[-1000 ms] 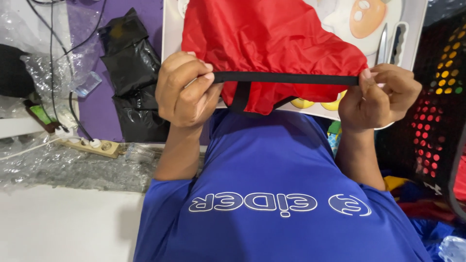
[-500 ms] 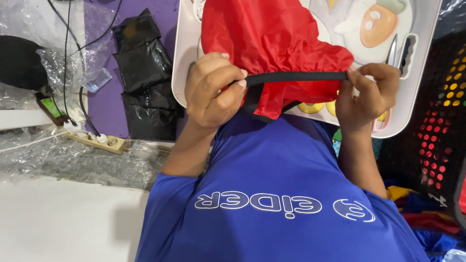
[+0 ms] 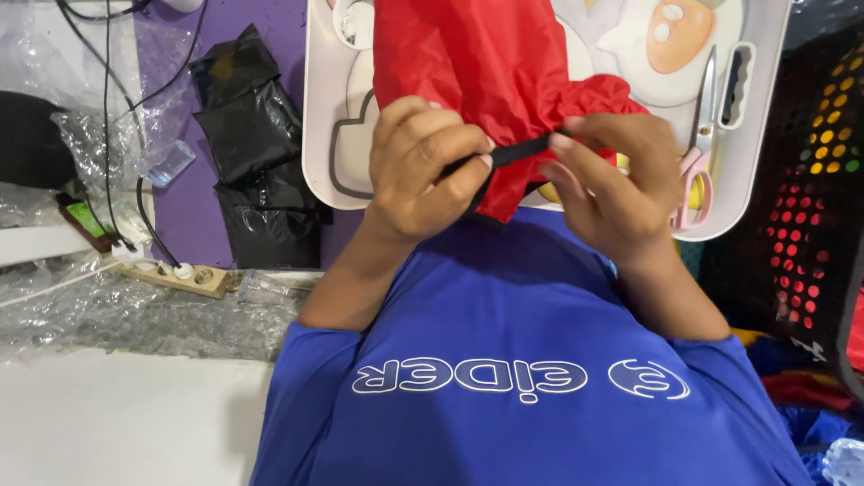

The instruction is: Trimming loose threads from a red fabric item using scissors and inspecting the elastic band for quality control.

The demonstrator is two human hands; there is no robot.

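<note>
— That cloth (image 3: pixel 486 63) is bright red all over, with a black band (image 3: pixel 515 151) along its edge.

— And the shirt (image 3: pixel 531 378)?

— Deep blue, with white lettering across it and a white oval mark beside that.

— The tray (image 3: pixel 319 135) behind?

— White, with cartoon shapes outlined in grey, an orange one near the top. The scissors (image 3: pixel 695 171) on it have pink handles.

— Off to the left?

— A purple mat (image 3: pixel 184 207) with black plastic bags (image 3: pixel 247 153) on it, black cables (image 3: pixel 108 135), and a beige power strip (image 3: pixel 180 277).

— To the right?

— A black basket (image 3: pixel 801 180) dotted with holes showing red, orange and yellow through them.
</note>
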